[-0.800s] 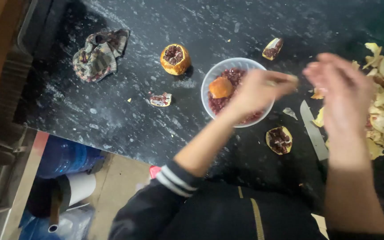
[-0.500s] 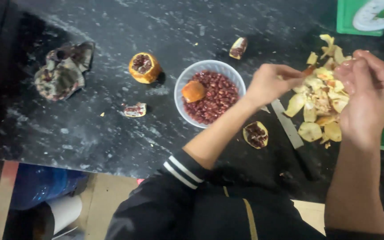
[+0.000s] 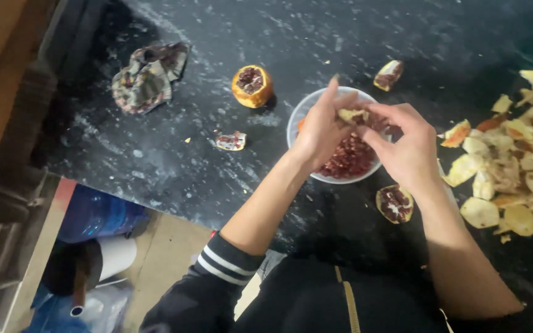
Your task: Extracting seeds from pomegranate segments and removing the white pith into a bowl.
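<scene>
Both hands met over a white bowl of red pomegranate seeds on a dark speckled counter. The left hand and the right hand had their fingers curled and pinching a pale piece of pomegranate between them, held just above the seeds — the fingertips of the two hands almost touched across it. The bowl sat partly hidden under the hands, with only its left rim and near edge showing.

A pomegranate half lay cut side up, to the left of the bowl, and a small scrap of peel lay nearer the counter's front edge. Another chunk of fruit rested beyond the bowl, and a seeded wedge sat just in front of it, near the right wrist. A heap of yellowish peels covered the counter on the right — well apart from a crumpled cloth at the far left.
</scene>
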